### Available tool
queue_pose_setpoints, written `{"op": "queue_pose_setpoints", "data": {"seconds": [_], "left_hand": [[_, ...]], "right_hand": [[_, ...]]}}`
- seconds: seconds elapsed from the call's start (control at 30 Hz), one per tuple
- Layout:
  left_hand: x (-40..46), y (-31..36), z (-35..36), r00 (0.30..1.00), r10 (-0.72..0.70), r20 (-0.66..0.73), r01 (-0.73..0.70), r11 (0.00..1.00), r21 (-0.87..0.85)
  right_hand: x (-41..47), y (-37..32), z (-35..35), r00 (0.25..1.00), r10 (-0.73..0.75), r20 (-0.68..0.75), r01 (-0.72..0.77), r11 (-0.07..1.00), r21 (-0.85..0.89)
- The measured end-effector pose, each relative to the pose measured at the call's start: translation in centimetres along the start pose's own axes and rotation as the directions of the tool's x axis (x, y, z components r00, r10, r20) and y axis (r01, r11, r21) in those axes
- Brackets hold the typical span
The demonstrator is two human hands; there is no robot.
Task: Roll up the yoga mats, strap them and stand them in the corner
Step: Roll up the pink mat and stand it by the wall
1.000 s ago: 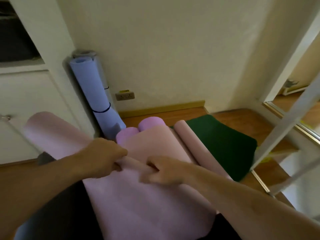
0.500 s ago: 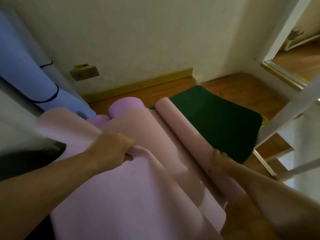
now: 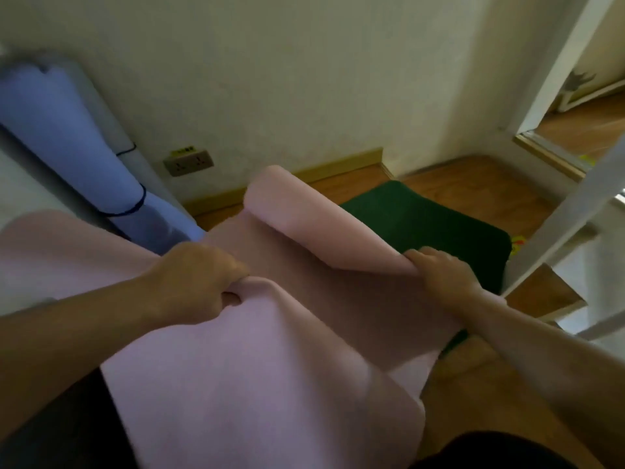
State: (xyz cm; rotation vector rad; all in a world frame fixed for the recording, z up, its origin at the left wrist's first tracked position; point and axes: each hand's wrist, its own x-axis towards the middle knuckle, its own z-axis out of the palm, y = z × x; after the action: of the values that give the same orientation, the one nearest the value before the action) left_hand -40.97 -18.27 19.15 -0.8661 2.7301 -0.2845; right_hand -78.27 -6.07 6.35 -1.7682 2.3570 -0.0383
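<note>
On the wooden floor [image 3: 473,184], a smooth pink foam mat [image 3: 236,367].
My left hand [image 3: 199,282] bunches its fold; my right hand [image 3: 443,272] pinches the curled edge at 2 o'clock. Strapped blue roll [image 3: 77,154] at 10; socket [image 3: 188,161] label unreadable.

The pink mat [image 3: 257,377] runs off the bottom edge and off the left edge too, so its full length can't be seen, and the left hand [image 3: 196,282] has its fingertips tucked under a fold, out of sight. The blue rolled mat [image 3: 67,147] is smeared with blur and cut by the left edge, its top end unclear. The green mat [image 3: 433,225] is half covered by the pink roll and the right hand [image 3: 443,272]; the wall socket [image 3: 188,162] label is too small to read.
</note>
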Motion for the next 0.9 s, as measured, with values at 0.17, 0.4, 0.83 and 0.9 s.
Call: {"op": "queue_pose_setpoints", "data": {"seconds": [0.17,0.4,0.83,0.9], "left_hand": [[-9.9,-3.1,-8.5,0.977,-0.006,-0.212,0.035,0.99,0.136],[-25.2,-3.3,-17.1,0.894,-0.106,-0.435,0.178,0.976,0.128],[-33.5,-2.6,-4.5,0.772,-0.29,-0.565,0.346,0.938,-0.009],[-33.7,-1.9,-2.5,0.775,-0.275,-0.569,0.331,0.944,-0.006]], "right_hand": [[-3.8,-7.3,-17.5,0.893,-0.264,-0.364,0.26,0.964,-0.061],[-10.0,-24.8,-33.0,0.564,-0.59,-0.578,0.481,0.803,-0.351],[-16.0,-40.5,-23.9,0.741,-0.663,0.102,0.664,0.747,0.035],[-17.1,-41.1,-21.4,0.733,-0.573,0.366,0.587,0.805,0.085]]}}
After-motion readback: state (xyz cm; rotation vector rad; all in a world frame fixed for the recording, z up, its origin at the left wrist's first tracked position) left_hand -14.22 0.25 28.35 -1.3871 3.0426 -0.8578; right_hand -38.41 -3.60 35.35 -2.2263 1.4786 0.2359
